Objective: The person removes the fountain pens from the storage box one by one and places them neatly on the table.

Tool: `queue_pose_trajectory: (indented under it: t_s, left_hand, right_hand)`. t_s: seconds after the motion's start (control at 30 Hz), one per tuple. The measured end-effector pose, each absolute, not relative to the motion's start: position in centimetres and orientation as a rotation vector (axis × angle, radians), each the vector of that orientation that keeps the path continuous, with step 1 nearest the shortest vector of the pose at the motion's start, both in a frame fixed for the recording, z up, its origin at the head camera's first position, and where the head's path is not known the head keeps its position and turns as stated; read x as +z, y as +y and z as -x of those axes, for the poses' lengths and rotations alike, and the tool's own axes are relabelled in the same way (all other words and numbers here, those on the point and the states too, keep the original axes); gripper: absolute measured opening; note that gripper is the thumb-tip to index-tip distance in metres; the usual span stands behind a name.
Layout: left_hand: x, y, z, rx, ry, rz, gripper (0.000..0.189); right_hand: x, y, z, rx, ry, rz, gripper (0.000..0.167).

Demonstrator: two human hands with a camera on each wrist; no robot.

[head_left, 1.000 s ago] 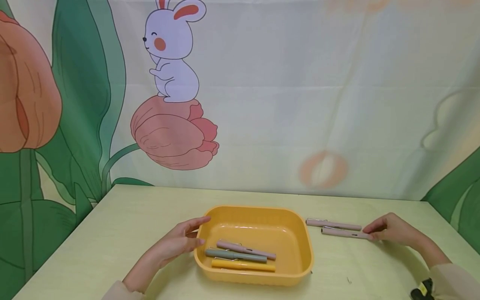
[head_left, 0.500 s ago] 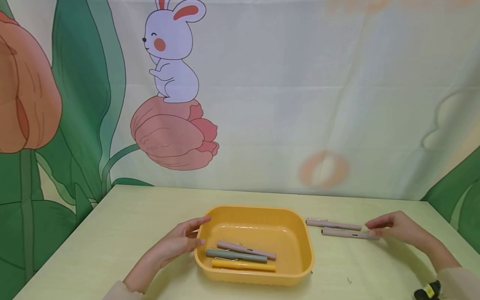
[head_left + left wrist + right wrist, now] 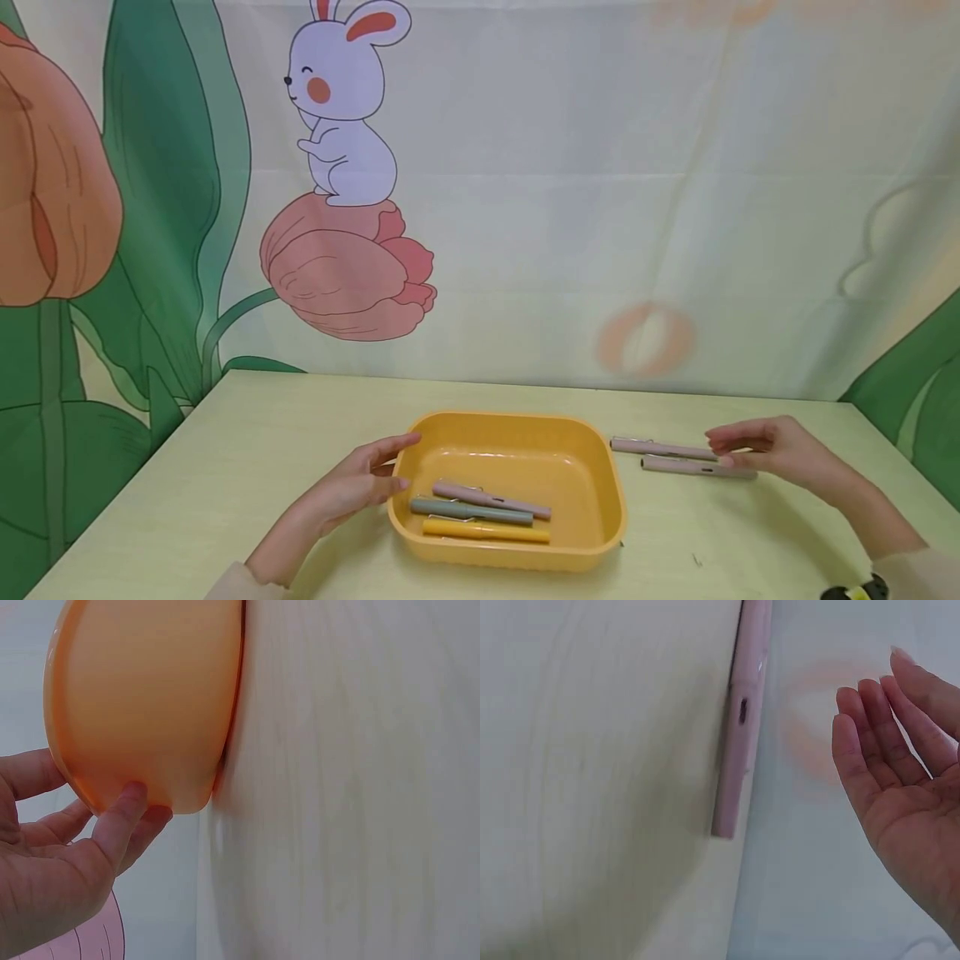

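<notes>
A yellow plastic basin [image 3: 585,533] stands on the table, and my left hand [image 3: 356,483] holds it by the left rim. In the left wrist view, the fingers and thumb of that hand [image 3: 67,862] bend about the basin's edge [image 3: 150,697]. Inside the basin lie a pinkish pen [image 3: 491,498], a grey-green pen [image 3: 472,511] and a yellow pen [image 3: 487,530]. Two more pinkish pens, a rear one [image 3: 660,448] and a front one [image 3: 697,468], lie side by side on its right. My right hand [image 3: 783,454] hovers empty over their right ends, fingers relaxed.
The pale table [image 3: 315,433] ends at the back against a printed cloth [image 3: 525,250] with a rabbit and tulips. A black and yellow item [image 3: 858,590] shows by the right sleeve at the bottom edge.
My right hand has let go of the front pinkish pen, which has shifted slightly right, and has lifted and moved left over the pens. My left hand and the basin stay put.
</notes>
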State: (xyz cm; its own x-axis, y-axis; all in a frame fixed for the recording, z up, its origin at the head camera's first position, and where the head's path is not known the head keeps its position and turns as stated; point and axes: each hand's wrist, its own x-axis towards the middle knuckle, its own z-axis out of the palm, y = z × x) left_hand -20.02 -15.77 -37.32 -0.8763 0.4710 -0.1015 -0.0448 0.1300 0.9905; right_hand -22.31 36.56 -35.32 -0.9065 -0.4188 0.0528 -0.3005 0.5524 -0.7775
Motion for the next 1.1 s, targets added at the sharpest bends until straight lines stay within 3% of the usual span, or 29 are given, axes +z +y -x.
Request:
queue_pose_trajectory:
  t_s: [0.63,0.9,1.1]
  left_hand:
    - [-37.1,-15.6,20.0,1.79,2.052,-0.344,0.058]
    - [-37.2,-15.6,20.0,1.789,2.056,-0.341,0.058]
    - [-37.2,-15.7,19.9,1.789,2.05,-0.371,0.06]
  right_hand:
    - [-33.1,27.3,20.4,-1.541,2.38,0.91,0.031]
    - [-32.8,23.2,20.0,-1.466,2.346,0.939,0.048]
    - [-33.4,20.7,19.9,-1.446,2.292,0.914,0.049]
